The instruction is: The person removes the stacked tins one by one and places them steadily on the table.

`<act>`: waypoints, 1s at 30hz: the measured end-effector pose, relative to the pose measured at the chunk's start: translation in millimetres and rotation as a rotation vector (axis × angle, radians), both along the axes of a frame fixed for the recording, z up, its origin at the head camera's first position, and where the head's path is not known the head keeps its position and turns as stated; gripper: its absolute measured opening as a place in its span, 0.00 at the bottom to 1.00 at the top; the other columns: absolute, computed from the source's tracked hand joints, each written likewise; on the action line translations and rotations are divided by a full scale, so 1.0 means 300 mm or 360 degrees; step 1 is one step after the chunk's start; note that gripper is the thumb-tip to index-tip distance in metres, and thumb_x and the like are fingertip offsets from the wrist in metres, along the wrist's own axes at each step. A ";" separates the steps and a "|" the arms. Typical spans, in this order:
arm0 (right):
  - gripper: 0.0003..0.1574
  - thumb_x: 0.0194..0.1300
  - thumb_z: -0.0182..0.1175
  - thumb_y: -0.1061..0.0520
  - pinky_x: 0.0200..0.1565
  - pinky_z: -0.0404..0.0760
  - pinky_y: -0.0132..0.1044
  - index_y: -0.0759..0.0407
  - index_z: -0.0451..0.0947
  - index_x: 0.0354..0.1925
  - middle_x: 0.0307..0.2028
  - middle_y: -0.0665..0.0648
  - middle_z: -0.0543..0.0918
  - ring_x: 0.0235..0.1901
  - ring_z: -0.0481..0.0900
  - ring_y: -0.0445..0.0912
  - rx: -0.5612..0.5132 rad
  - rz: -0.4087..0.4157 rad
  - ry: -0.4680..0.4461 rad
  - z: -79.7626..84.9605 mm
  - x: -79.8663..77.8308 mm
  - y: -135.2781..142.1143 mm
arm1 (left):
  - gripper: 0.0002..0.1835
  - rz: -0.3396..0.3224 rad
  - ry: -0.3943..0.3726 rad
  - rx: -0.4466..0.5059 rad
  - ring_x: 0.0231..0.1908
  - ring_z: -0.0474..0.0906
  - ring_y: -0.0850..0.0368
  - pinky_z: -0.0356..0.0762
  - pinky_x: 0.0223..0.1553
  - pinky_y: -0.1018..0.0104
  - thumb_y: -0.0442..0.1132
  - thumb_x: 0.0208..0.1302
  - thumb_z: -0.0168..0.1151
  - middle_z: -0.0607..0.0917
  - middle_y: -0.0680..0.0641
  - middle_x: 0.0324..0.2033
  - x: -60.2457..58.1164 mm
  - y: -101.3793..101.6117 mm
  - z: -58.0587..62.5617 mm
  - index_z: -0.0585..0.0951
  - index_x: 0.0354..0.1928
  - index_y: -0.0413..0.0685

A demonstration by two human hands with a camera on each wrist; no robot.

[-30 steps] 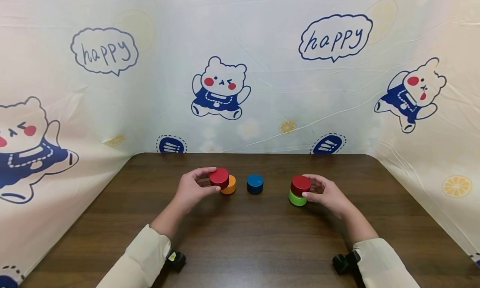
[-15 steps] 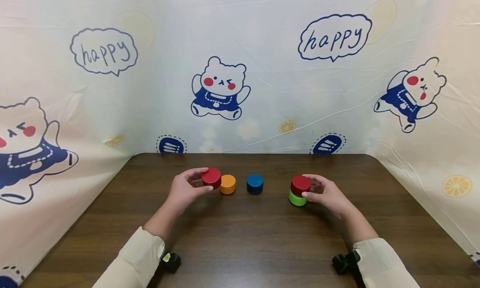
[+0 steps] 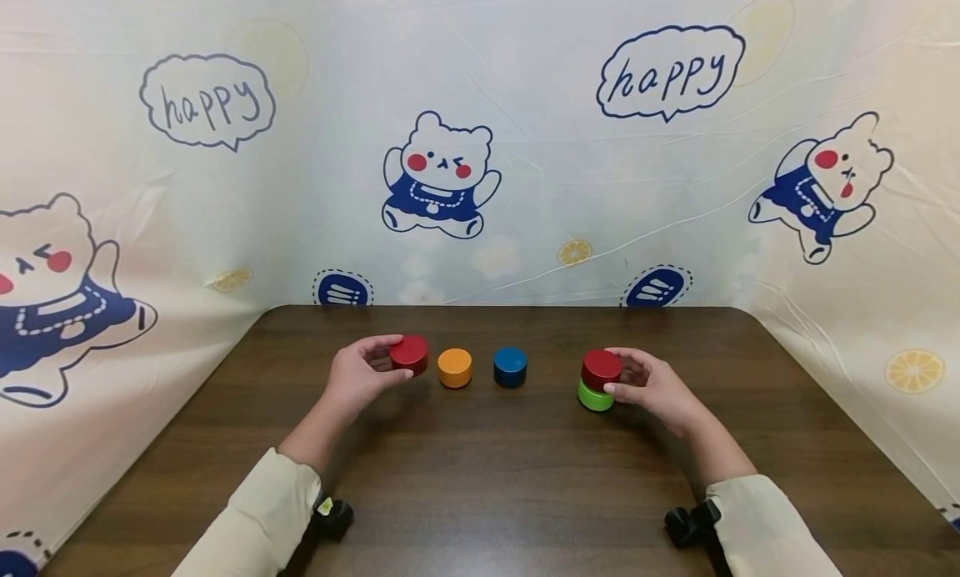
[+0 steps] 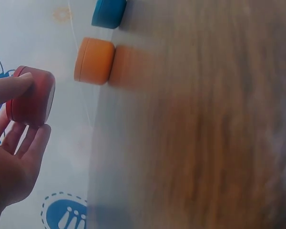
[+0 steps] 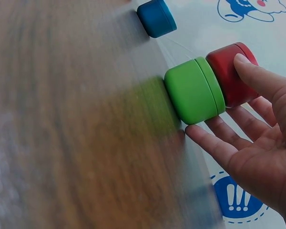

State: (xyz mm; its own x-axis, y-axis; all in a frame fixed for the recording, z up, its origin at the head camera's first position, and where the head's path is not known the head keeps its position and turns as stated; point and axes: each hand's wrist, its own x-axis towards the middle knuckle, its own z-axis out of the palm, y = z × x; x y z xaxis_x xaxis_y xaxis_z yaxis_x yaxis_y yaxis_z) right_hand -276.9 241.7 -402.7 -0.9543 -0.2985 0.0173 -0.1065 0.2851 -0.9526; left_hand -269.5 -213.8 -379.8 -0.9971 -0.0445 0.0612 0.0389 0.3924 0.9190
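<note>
My left hand (image 3: 356,374) pinches a small round red tin (image 3: 408,356) between thumb and fingers. In the left wrist view this red tin (image 4: 32,98) is raised off the table, its pale underside partly showing. Just right of it stands an orange tin (image 3: 454,368), apart from the hand. My right hand (image 3: 656,391) grips a second red tin (image 3: 602,371), which sits on top of a green tin (image 3: 596,397). The right wrist view shows the red tin (image 5: 231,74) against the green lid, with a lower finger by the green tin (image 5: 193,90).
A blue tin (image 3: 510,368) stands on the dark wooden table (image 3: 480,477) between the orange tin and the green one. Behind the table hangs a pale printed cloth (image 3: 540,177) with bears and lettering. Black wrist cameras sit by both sleeves.
My left hand has moved left with its red tin, away from over the orange tin, which now shows whole. The right hand and its stacked tins stay in place.
</note>
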 end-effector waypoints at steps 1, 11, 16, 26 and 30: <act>0.43 0.60 0.70 0.55 0.49 0.82 0.44 0.58 0.64 0.68 0.61 0.66 0.73 0.56 0.74 0.58 0.0000 -0.0002 -0.0001 0.000 0.000 0.000 | 0.33 0.0000 -0.0007 -0.0009 0.56 0.76 0.43 0.76 0.55 0.53 0.36 0.51 0.76 0.78 0.40 0.58 -0.003 -0.004 -0.001 0.77 0.62 0.50; 0.43 0.61 0.69 0.54 0.49 0.82 0.44 0.60 0.63 0.69 0.61 0.67 0.73 0.56 0.74 0.58 0.0023 0.0013 0.0016 0.002 0.001 0.004 | 0.31 -0.0015 -0.0034 -0.0171 0.56 0.76 0.41 0.76 0.55 0.51 0.37 0.52 0.76 0.79 0.38 0.57 -0.034 -0.023 -0.004 0.78 0.60 0.46; 0.43 0.60 0.70 0.53 0.49 0.82 0.43 0.59 0.63 0.68 0.60 0.66 0.73 0.56 0.74 0.58 0.0033 0.0002 0.0018 0.003 0.001 0.002 | 0.31 0.0005 -0.0067 -0.0267 0.55 0.77 0.41 0.77 0.55 0.50 0.38 0.51 0.77 0.79 0.37 0.56 -0.055 -0.030 -0.011 0.78 0.59 0.45; 0.43 0.59 0.70 0.53 0.49 0.82 0.44 0.58 0.64 0.68 0.60 0.65 0.73 0.56 0.74 0.59 0.0024 -0.0001 -0.0004 0.001 -0.001 0.000 | 0.36 -0.0038 -0.0142 -0.0357 0.57 0.73 0.40 0.75 0.56 0.48 0.38 0.49 0.77 0.78 0.38 0.58 -0.091 -0.056 -0.039 0.75 0.63 0.45; 0.43 0.59 0.70 0.53 0.50 0.82 0.44 0.58 0.64 0.68 0.60 0.65 0.74 0.56 0.74 0.59 0.0026 -0.0002 0.0001 0.002 0.000 0.000 | 0.37 -0.0063 -0.0165 -0.0348 0.58 0.72 0.40 0.74 0.57 0.47 0.36 0.49 0.77 0.77 0.38 0.59 -0.098 -0.065 -0.047 0.74 0.64 0.45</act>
